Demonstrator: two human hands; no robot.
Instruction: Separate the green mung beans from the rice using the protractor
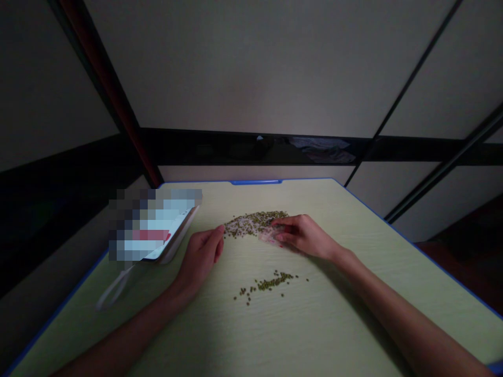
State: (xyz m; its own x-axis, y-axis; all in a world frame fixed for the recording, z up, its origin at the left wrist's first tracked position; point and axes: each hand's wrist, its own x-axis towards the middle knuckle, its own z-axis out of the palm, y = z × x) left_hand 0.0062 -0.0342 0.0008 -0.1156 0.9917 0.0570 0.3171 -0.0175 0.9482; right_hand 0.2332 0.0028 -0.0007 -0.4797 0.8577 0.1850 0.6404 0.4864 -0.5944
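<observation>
A heap of small green beans (271, 215), looking like mung beans, lies mid-table with paler, whitish patches among them. At its left end, my left hand (200, 256) has thumb and fingers pressed together; what they pinch, if anything, is too small to make out. My right hand (308, 235) curls over the heap's right end, its thumb and fingers closed on a pale, see-through piece of plastic (267, 236). Part of that plastic is hidden behind the fingers. Closer to me, a smaller scatter of green beans (273, 283) rests on the table between my forearms.
A phone (176, 230) with a lit, partly blurred screen leans on a stand at the left, a pale strap (113, 288) trailing from it. The light wooden table (314, 324) has a blue edge. Behind it rise pale cabinet panels (251, 78).
</observation>
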